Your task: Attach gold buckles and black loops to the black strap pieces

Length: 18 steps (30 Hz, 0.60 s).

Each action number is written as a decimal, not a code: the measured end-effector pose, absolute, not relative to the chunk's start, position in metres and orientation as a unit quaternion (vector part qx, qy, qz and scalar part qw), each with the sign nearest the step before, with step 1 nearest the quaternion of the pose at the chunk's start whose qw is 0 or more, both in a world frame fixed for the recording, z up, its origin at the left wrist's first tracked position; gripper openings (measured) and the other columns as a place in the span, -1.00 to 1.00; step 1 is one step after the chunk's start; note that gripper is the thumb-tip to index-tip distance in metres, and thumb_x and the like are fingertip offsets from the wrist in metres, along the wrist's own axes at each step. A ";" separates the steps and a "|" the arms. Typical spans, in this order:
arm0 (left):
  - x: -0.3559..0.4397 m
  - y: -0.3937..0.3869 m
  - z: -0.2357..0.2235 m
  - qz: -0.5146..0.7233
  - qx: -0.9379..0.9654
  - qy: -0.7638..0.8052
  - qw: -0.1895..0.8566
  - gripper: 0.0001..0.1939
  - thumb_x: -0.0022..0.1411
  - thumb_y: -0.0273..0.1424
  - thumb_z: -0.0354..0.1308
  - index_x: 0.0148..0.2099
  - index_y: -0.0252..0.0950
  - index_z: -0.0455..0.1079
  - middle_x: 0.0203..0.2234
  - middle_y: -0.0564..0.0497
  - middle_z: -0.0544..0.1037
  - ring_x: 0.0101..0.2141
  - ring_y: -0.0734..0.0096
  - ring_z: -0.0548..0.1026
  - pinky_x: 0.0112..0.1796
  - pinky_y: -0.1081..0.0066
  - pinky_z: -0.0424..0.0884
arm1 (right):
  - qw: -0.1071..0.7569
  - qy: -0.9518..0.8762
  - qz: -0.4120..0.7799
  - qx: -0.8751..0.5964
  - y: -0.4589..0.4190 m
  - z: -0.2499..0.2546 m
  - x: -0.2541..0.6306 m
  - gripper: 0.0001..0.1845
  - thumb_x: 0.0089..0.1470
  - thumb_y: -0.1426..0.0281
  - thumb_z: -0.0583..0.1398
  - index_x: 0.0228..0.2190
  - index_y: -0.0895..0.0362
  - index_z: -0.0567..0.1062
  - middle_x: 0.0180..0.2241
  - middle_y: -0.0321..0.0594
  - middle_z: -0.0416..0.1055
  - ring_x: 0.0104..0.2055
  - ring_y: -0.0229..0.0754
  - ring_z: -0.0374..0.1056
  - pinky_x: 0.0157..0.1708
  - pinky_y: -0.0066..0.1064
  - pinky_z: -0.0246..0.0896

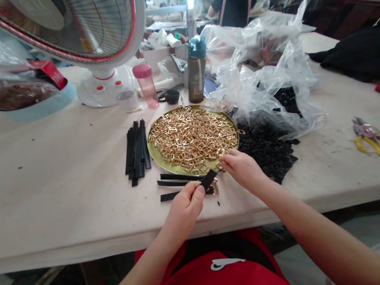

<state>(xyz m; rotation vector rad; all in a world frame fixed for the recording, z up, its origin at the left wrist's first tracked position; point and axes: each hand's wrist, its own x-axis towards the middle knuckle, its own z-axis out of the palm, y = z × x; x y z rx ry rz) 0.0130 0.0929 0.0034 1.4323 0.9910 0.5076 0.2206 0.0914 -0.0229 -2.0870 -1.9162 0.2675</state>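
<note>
My left hand (186, 206) grips a short black strap (209, 179) between thumb and fingers, its free end pointing up and right. My right hand (241, 168) is pinched at the near right rim of a round gold-green tray (156, 155). Whatever sits between its fingertips is too small to make out. Heaped in the tray are small gold metal buckles (192, 135). Beneath and beside my left hand, several black straps (170, 197) lie on the table, with gold metal at the right end of the nearest. Another bundle of black straps (135, 151) rests left of the tray.
A pile of small black pieces (267, 149) spills from a clear plastic bag (263, 81) at right. Pliers with yellow handles (369, 146) lie farther right. Behind the tray stand a pink cup (146, 86), a dark bottle (197, 70) and a fan (104, 86). Another person (237, 1) is in the background.
</note>
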 end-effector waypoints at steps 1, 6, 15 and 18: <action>0.014 0.095 0.002 0.223 0.612 0.432 0.623 -0.71 0.19 -0.18 -0.09 -0.30 -0.31 0.28 -0.72 0.19 0.12 -0.66 0.60 0.09 -0.59 0.57 0.05 | 0.071 -0.687 0.071 -0.720 0.105 -0.023 0.226 -0.78 0.05 0.40 0.04 -0.40 0.14 0.48 -0.36 -0.12 0.36 -0.32 -0.15 0.29 -0.34 -0.40 0.09; 0.014 0.097 -0.002 0.225 0.577 0.422 0.663 -0.73 0.19 -0.19 -0.09 -0.29 -0.31 0.23 -0.75 0.24 0.06 -0.71 0.65 0.01 -0.64 0.57 -0.02 | -0.023 -0.725 0.091 -0.683 0.141 -0.021 0.234 -0.90 -0.09 0.47 0.14 -0.54 0.13 0.47 -0.44 -0.18 0.38 -0.41 -0.20 0.29 -0.45 -0.45 0.02; 0.024 0.088 0.003 0.248 0.435 0.415 0.760 -0.68 0.05 -0.15 0.09 -0.38 -0.32 0.16 -0.74 0.25 0.07 -0.73 0.71 -0.02 -0.69 0.57 -0.14 | 0.211 -0.738 0.047 -0.640 0.077 0.007 0.206 -0.93 0.01 0.47 0.07 -0.48 0.13 0.34 -0.36 -0.18 0.37 -0.36 -0.24 0.31 -0.34 -0.46 0.16; 0.029 0.080 0.002 0.234 0.399 0.380 0.801 -0.65 0.02 -0.14 0.12 -0.43 -0.32 0.15 -0.75 0.26 0.04 -0.73 0.72 -0.06 -0.69 0.56 -0.17 | 0.283 -0.741 0.017 -0.608 0.040 0.007 0.183 -0.90 0.04 0.47 0.04 -0.47 0.12 0.33 -0.28 -0.10 0.40 -0.24 -0.16 0.33 -0.26 -0.38 0.21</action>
